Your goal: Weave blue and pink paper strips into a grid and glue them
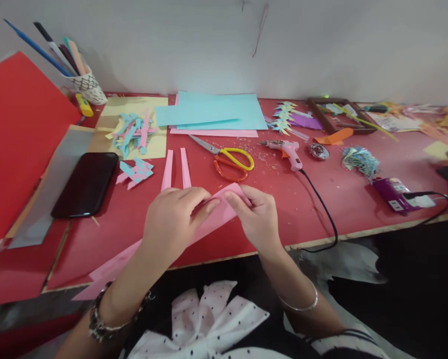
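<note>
A long strip of pink paper [217,215] runs between my hands, its far end stretching under my left forearm to the table's front edge. My left hand [173,217] pinches its upper edge. At the strip's right end, my right hand [256,214] grips it between thumb and fingers. Just beyond my left hand lie two narrow pink paper strips [185,167]. Scissors [233,162] with yellow and orange handles rest slightly open past my hands. A pink glue gun [287,151] lies to their right, its black cord running over the front edge.
A black phone [85,185] and woven paper pieces [137,172] lie left, near a pen cup [87,86]. Blue paper sheets [220,110] lie at the back. To the right are a brown tray [339,114], a bundle of paper shreds [359,160] and a purple power socket [394,194].
</note>
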### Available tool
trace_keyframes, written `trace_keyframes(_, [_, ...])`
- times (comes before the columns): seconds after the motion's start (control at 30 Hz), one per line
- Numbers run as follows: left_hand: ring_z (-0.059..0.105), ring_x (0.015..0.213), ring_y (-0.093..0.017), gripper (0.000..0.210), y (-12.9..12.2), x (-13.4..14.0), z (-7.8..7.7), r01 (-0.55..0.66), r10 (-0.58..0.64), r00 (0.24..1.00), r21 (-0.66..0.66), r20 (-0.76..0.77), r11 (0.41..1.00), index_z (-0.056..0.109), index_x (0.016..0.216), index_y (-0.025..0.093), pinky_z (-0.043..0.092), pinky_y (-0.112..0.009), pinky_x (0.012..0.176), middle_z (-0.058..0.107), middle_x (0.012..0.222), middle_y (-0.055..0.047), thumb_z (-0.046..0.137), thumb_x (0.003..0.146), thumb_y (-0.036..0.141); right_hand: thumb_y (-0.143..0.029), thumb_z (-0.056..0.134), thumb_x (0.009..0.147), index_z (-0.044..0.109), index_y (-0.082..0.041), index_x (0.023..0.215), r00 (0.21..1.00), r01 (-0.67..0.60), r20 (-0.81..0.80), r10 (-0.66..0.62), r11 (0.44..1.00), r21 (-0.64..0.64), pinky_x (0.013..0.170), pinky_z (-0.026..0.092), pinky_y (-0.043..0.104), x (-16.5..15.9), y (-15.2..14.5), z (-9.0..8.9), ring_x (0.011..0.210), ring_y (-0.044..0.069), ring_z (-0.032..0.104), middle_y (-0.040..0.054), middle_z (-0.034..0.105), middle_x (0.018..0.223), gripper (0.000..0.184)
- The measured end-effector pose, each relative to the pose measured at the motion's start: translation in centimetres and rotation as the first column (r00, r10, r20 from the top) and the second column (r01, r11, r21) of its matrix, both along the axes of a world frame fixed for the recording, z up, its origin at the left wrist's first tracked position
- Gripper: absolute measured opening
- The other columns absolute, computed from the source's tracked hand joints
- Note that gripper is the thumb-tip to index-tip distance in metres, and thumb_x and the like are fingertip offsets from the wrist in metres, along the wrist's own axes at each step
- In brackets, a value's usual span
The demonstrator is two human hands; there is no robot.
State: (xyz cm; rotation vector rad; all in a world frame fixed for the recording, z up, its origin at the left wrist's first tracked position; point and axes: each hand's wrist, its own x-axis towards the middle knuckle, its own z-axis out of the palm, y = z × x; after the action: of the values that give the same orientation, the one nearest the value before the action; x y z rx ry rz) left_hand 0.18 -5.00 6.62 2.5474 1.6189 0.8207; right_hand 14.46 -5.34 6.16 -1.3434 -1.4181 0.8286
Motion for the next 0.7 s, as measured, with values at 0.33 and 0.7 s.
trace_keyframes(0.33, [0.053,0.054,-0.014,0.041,0.1,-0.9,0.0,0.038,-0.032,0.997,-0.08,0.066,0.996,0.057,0.063,0.018,0.035,-0.024,0.053,0.062,0.057,-0.001,0.034,0.09,0.039,-0.03,0.046,0.081,0.06,-0.018,0.096,0.996,-0.076,-0.046,0.078,0.996,0.039,0.05,0.044,0.021,0.9,-0.1,-1.0,0.054,0.009,0.053,0.0004,0.062,0.071,0.024])
trace_keyframes(0.7, [0.057,0.059,-0.015,0.04,0.1,-1.0,0.1,0.055,-0.048,0.996,-0.104,0.072,0.993,0.059,0.068,0.018,0.038,-0.025,0.056,0.067,0.066,-0.002,0.032,0.091,0.037,-0.026,0.042,0.085,0.06,-0.021,0.108,0.98,-0.065,0.198,0.024,0.977,0.202,0.079,0.047,0.029,0.2,-0.4,-0.9,0.096,0.018,0.06,0.0056,0.066,0.105,0.03])
